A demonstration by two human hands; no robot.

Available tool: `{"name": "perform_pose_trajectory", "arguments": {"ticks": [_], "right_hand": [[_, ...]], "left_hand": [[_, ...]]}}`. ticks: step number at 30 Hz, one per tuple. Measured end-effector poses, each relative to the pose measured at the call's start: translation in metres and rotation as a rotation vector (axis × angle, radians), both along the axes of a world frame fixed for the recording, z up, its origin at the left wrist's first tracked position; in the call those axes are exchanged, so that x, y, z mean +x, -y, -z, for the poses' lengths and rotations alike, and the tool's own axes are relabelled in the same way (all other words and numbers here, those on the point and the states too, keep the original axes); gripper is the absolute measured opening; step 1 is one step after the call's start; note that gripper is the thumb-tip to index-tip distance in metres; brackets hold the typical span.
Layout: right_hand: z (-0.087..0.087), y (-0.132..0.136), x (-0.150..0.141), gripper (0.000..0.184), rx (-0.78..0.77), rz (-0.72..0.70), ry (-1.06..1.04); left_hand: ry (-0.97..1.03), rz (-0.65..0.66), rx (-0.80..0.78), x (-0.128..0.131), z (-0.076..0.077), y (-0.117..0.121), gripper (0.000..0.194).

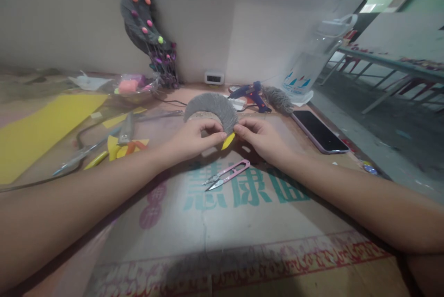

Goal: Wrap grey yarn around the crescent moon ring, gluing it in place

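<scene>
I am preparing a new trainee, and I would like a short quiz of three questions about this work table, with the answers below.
1. What do the left hand and right hand hold together?
A. the water bottle
B. the grey crescent
C. the glue gun

2. True or false: the pink snips lie on the printed cardboard, in neither hand.

3. Fill in: the phone lies on the person's ____ side.

Key: 1. B; 2. True; 3. right.
</scene>
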State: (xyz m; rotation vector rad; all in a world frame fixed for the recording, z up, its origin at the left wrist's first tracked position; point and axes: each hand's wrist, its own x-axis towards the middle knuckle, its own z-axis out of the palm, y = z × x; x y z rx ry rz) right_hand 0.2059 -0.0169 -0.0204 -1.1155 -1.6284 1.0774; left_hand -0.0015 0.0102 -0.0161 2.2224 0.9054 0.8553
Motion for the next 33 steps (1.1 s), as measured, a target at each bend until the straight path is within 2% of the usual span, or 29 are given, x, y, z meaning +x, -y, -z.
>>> {"name": "perform_pose_trajectory", "arguments": {"ticks": [15, 20, 26, 33], "right_hand": [[0.0009, -0.0008, 0.0011, 0.028, -0.008, 0.016, -0.013], [0.0019, -0.0015, 0.002, 0.032, -0.03, 0.009, -0.001], [-0.0003, 0.001, 0.0009, 0.031, -0.042, 0.011, 0.031], [-0.0029, 0.0031, -0.0005, 0.031, -0.031, 0.01, 0.025]], "left_hand": [[0.081, 0.129, -0.081, -0.0021, 0.0024, -0.0047, 0.029], [0.063, 0.115, -0.058, -0.0004, -0.0014, -0.0028, 0.037], [-0.011, 0.049, -0.046, -0.0001, -0.004, -0.0014, 0.032], [-0.014, 0.045, -0.048, -0.0011, -0.0021, -0.0024, 0.027]]}}
